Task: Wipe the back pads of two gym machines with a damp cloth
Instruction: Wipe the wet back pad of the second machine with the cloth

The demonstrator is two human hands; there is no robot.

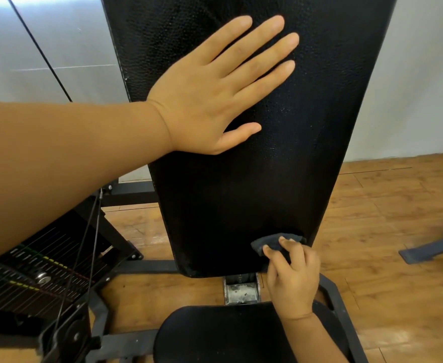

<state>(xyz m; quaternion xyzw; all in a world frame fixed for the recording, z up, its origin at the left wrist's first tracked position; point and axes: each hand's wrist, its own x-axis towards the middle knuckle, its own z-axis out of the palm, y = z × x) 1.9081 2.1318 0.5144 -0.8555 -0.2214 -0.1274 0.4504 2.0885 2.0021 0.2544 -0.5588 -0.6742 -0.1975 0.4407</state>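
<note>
Fingers (272,254) of the right hand (292,281) curl around a small dark cloth (274,242), pinching it and pressing it against the lower right corner of the black back pad (241,195). Cloth material bunches above and to the left of the fingertips; whether it is damp cannot be determined at this resolution. Directly below these fingers, the pad's bottom edge ends above a grey metal bracket (242,290), and the black seat pad (223,334) lies below the wrist.

Well above the cloth, the left hand (209,100) rests flat on the upper part of the same pad, fingers (262,48) straight and slightly spread, thumb extended toward the lower right. It holds nothing. The left forearm enters from the left edge.

To the left of both hands, a weight stack (32,279) with coloured markings and cables (89,247) sits inside a black frame. A wooden floor (385,284) extends to the right of the right hand, with a dark flat bar (432,248) lying on it near the right edge.
</note>
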